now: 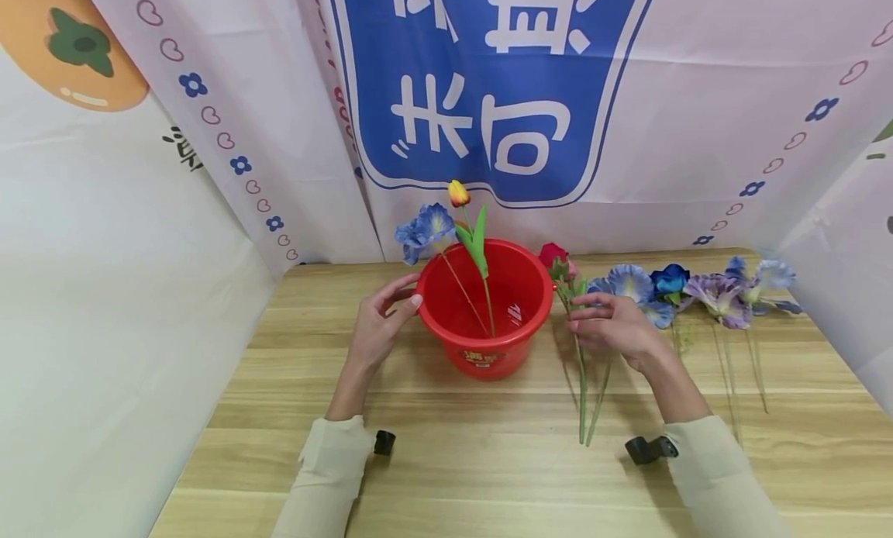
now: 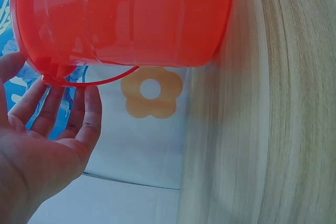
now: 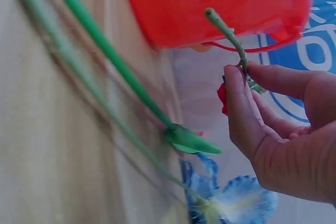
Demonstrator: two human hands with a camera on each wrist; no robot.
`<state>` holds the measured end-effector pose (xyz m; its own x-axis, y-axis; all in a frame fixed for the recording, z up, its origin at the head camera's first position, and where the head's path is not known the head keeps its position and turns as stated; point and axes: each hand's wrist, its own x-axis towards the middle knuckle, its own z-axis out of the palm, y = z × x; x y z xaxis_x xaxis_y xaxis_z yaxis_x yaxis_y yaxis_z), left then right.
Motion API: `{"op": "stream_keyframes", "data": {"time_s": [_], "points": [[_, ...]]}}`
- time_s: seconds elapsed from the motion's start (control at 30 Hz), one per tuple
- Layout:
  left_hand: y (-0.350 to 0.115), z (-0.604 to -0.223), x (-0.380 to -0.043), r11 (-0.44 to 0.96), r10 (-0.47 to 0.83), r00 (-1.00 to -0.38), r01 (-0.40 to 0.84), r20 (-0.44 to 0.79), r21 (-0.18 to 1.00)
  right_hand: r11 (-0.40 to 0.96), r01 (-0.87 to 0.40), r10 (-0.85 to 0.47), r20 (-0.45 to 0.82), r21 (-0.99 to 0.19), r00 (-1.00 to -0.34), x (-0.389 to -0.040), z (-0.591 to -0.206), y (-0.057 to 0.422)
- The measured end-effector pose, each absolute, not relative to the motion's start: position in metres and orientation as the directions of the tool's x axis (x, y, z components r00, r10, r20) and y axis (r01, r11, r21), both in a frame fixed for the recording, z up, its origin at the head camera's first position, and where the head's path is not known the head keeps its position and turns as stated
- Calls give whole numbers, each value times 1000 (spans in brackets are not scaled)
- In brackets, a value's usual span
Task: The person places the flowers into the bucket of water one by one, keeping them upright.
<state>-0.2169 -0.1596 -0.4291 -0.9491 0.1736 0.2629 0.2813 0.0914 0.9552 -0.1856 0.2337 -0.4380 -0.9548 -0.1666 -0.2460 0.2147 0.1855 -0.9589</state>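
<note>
A red bucket [image 1: 488,360] stands on the table, holding a blue flower [image 1: 425,229] and a yellow-red tulip [image 1: 458,194] that lean out over its rim. My left hand [image 1: 380,321] touches the bucket's left side, its thumb and fingertips at the rim near the thin red handle [image 2: 113,78]. On the right, my right hand [image 1: 614,327] pinches the green stem [image 3: 226,29] of a red rose [image 1: 553,254] between thumb and fingers. Its bloom is largely hidden behind the fingers in the right wrist view.
Right of the bucket lie several artificial flowers: pale blue ones [image 1: 630,282], a dark blue rose [image 1: 670,279] and a purple one [image 1: 722,299]. Green stems [image 1: 582,406] point toward the front of the wooden table [image 1: 488,460]. A printed cloth [image 1: 698,135] hangs behind.
</note>
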Motion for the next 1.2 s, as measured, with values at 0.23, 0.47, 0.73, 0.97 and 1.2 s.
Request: {"op": "stream_keyframes", "data": {"time_s": [0.23, 0.47, 0.73, 0.97, 1.2], "points": [[-161, -430, -217, 99, 177, -948, 285, 265, 954, 173, 129, -108, -148, -977, -983, -178, -420, 240], [-161, -430, -218, 112, 181, -949, 282, 259, 953, 143, 70, -94, -84, -987, -992, -172, -405, 238], [-162, -429, -216, 104, 188, -949, 277, 255, 955, 134, 20, -53, -27, -991, -998, -162, -392, 230], [-163, -430, -215, 78, 167, -955, 261, 245, 962, 89, -1, -18, 0, -996, -1000, -158, -387, 225], [-161, -429, -216, 60, 172, -952, 265, 252, 962, 70, -43, 32, 45, -997, -998, -164, -373, 222]]}}
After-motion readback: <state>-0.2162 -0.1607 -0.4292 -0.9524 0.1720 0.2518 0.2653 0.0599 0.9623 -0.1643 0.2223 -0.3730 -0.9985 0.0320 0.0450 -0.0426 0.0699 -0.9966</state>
